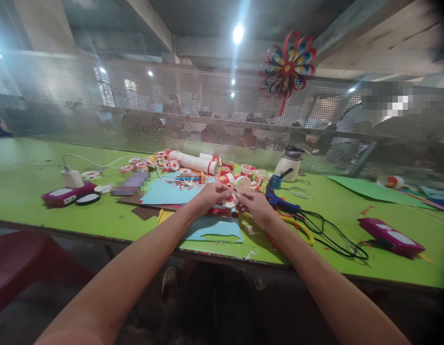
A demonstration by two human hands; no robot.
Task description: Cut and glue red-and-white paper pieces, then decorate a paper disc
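Observation:
Between my two hands is a small white paper disc with a red pattern (229,199). My left hand (213,195) pinches its left edge, and my right hand (256,205) pinches its right edge. The disc is held over sheets of light blue paper (214,229) near the table's front. Beside my right hand lies a blue glue gun (282,201) with a black cord. Yellow-handled scissors (304,230) rest partly behind my right forearm. Cut paper cups and rings (247,170) stand just beyond my hands.
On the green table (99,211) are a white paper tube (193,161), a pale jug (289,165), a small blue bottle (275,182) and purple power blocks (392,235). A perforated metal screen (207,110) rises behind, with a paper flower (288,67) on it. A red stool (24,258) stands left.

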